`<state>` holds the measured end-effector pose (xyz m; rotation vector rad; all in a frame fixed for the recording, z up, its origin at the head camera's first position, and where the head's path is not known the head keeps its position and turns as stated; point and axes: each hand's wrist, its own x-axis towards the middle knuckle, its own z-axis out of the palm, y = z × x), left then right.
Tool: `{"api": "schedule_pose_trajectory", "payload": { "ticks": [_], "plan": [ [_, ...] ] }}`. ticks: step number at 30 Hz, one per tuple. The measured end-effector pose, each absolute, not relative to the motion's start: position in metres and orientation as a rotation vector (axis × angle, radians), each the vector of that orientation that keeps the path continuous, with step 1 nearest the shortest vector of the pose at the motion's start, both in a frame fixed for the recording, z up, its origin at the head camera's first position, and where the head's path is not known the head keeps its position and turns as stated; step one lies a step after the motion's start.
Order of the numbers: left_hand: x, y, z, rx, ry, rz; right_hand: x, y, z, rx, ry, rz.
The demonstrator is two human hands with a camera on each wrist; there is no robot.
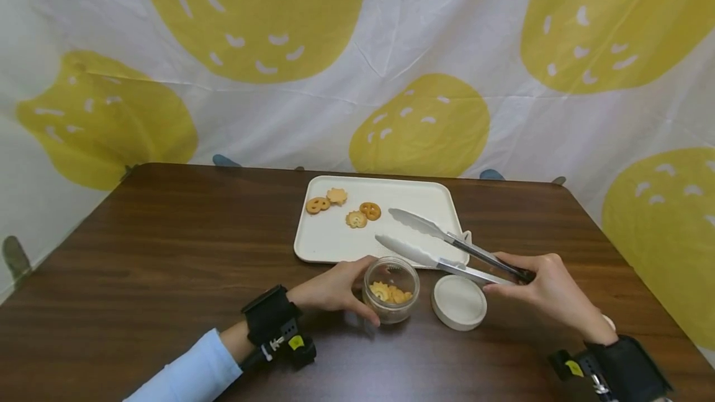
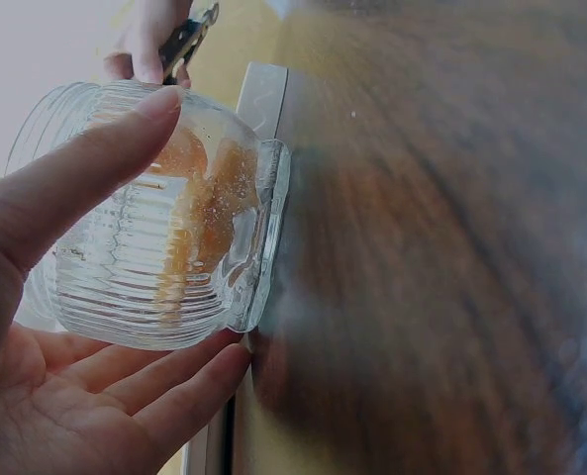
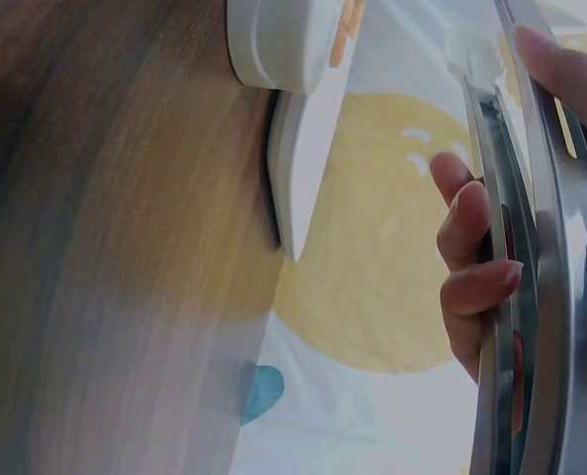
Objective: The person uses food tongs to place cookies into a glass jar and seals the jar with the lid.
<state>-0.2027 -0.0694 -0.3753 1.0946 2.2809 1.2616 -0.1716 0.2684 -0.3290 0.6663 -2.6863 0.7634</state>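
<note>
A ribbed glass jar [image 1: 391, 290] with small biscuits in it stands on the table. My left hand [image 1: 335, 287] holds it from the left, the thumb on one side and the fingers round the other; the left wrist view shows the jar [image 2: 174, 218] between them. In my right hand [image 1: 544, 287] are metal tongs [image 1: 475, 256], gripped by the handle end. Their two arms are spread, with nothing between the pale tips, above the right part of a white tray [image 1: 335, 244]. Two pretzel-shaped biscuits [image 1: 370, 210] and two scalloped biscuits [image 1: 337, 196] lie on the tray.
A round white lid [image 1: 459, 303] lies on the brown wooden table [image 1: 184, 253], right of the jar and in front of the tray. Behind the table's far edge hangs a white cloth [image 1: 301, 116] with yellow fruit shapes.
</note>
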Motion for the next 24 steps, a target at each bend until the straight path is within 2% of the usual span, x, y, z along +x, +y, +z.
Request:
{"api": "schedule_pose_trajectory", "payload": {
  "ticks": [24],
  "plan": [
    [-0.202,-0.069,-0.376,1.090,2.243,1.297,-0.216,0.251,-0.347,0.651,-2.752,0.637]
  ]
}}
